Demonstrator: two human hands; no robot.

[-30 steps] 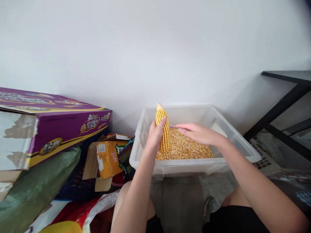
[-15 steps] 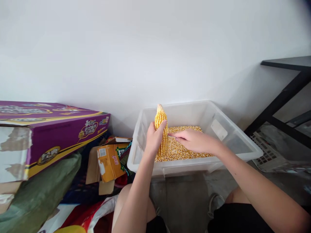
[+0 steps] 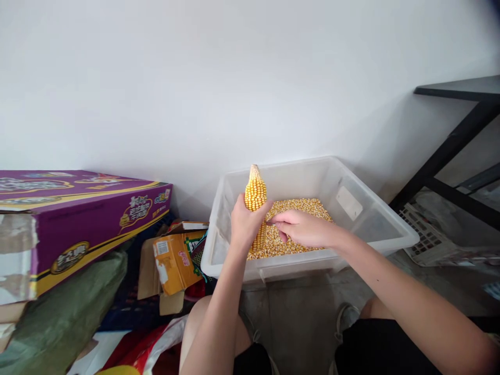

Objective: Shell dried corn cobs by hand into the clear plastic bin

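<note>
An ear of corn (image 3: 255,194) stands upright over the left part of a translucent plastic bin (image 3: 273,268). My left hand (image 3: 247,221) wraps round its middle, thumb across the front. Loose corn kernels (image 3: 300,237) cover the bin's floor beneath. To the right of the ear, my right hand (image 3: 302,227) is closed on a thin metal tool (image 3: 270,224), whose tip points at the ear's right side. Most of that tool hides inside the fingers, so its kind cannot be made out.
A purple cardboard box (image 3: 105,224) lies at the left, above a green sack (image 3: 78,307) and an orange carton (image 3: 175,263). On the right stand a dark metal shelf frame (image 3: 437,156) and a white plastic basket (image 3: 425,242). A white wall rises behind the bin.
My left hand now has its thumb across the front of the ear, whose lower part is more covered. The right hand with the tool has shifted slightly left. The whole view has moved a little.
</note>
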